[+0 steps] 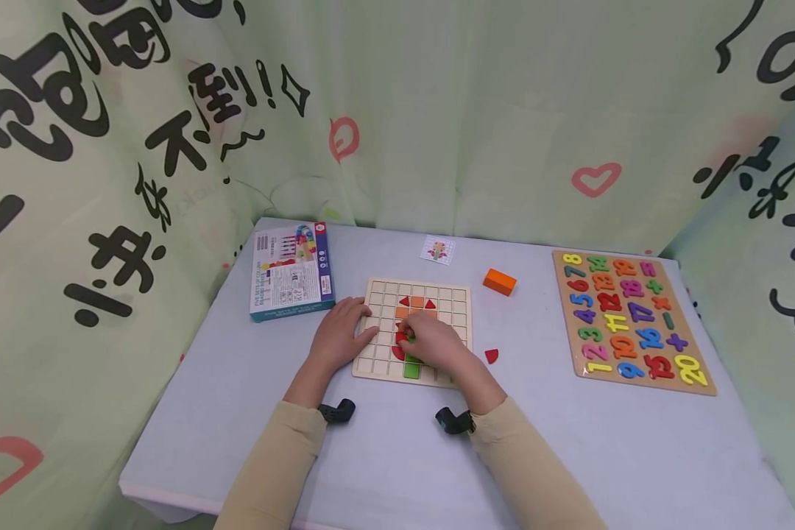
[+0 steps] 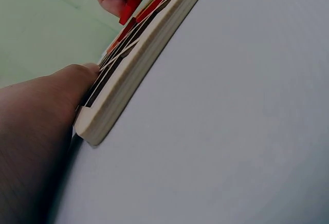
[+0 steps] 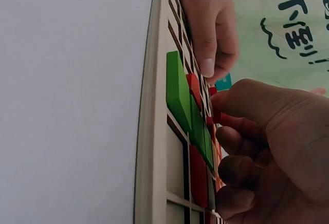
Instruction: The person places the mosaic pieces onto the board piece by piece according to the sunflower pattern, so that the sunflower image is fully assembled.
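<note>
A wooden grid board (image 1: 377, 353) lies on the table, with red, orange and green pieces set in its middle columns. My right hand (image 1: 433, 342) is over those pieces and pinches a small red block (image 2: 130, 10) between thumb and index finger. Its exact shape is partly hidden by the fingers. My left hand (image 1: 336, 331) rests at the board's left edge, its fingers loosely extended and its thumb on the grid. A green block (image 3: 177, 93) sits at the near end of the arrangement, with a red piece (image 1: 397, 353) up and to its left.
Right of the board lie a red quarter-round piece (image 1: 492, 356) and an orange block (image 1: 500, 282). A pattern card (image 1: 437, 249) lies behind it. The puzzle box (image 1: 291, 272) stands at the back left; a number board (image 1: 636, 324) lies at right.
</note>
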Demonstrator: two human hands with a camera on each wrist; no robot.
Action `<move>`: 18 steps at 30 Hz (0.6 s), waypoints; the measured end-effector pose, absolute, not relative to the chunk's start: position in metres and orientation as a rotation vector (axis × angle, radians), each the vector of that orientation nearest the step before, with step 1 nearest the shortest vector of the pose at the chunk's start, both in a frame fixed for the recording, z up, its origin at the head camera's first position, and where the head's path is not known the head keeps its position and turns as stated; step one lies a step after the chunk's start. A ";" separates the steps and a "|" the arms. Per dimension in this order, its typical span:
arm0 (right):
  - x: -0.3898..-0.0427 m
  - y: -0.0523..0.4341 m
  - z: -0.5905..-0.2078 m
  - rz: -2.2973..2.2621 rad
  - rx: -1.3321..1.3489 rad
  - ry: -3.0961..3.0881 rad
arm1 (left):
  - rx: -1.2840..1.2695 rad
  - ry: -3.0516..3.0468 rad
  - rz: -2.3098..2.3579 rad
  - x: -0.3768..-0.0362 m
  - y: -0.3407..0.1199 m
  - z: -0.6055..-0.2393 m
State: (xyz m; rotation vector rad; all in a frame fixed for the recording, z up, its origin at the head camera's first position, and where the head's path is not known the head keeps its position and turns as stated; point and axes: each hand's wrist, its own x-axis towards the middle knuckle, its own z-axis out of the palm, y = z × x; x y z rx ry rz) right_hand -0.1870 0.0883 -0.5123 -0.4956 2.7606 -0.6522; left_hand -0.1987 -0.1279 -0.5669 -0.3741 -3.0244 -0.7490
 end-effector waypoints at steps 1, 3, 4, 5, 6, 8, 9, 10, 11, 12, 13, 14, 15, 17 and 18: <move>-0.187 0.087 -0.513 -0.638 -0.498 2.764 | -0.374 -3.023 -0.752 -0.199 -0.128 -0.567; -0.187 0.085 -0.514 -0.600 -0.504 2.776 | -0.376 -3.021 -0.757 -0.198 -0.128 -0.567; -0.187 0.084 -0.514 -0.585 -0.507 2.782 | -0.375 -3.022 -0.752 -0.198 -0.128 -0.567; -0.187 0.083 -0.514 -0.572 -0.506 2.787 | -0.375 -3.024 -0.748 -0.199 -0.128 -0.567; -0.187 0.082 -0.514 -0.561 -0.510 2.793 | -0.376 -3.025 -0.742 -0.199 -0.128 -0.567; -0.187 0.081 -0.514 -0.545 -0.521 2.802 | -0.375 -3.026 -0.729 -0.199 -0.128 -0.568; -0.187 0.081 -0.514 -0.542 -0.526 2.806 | -0.375 -3.026 -0.722 -0.200 -0.128 -0.569; -0.187 0.080 -0.514 -0.539 -0.532 2.810 | -0.373 -3.025 -0.716 -0.200 -0.128 -0.570; -0.187 0.080 -0.514 -0.535 -0.536 2.814 | -0.374 -3.023 -0.718 -0.200 -0.128 -0.570; -0.187 0.080 -0.514 -0.528 -0.540 2.818 | -0.374 -3.020 -0.721 -0.200 -0.128 -0.570; -0.187 0.080 -0.515 -0.522 -0.542 2.820 | -0.374 -3.019 -0.723 -0.200 -0.128 -0.570; -0.187 0.079 -0.515 -0.519 -0.540 2.820 | -0.374 -3.019 -0.722 -0.201 -0.128 -0.570; -0.188 0.079 -0.516 -0.514 -0.535 2.821 | -0.375 -3.018 -0.722 -0.200 -0.128 -0.570; -0.188 0.078 -0.516 -0.510 -0.527 2.821 | -0.375 -3.016 -0.724 -0.200 -0.129 -0.569; -0.188 0.078 -0.516 -0.512 -0.523 2.819 | -0.376 -3.015 -0.722 -0.200 -0.129 -0.569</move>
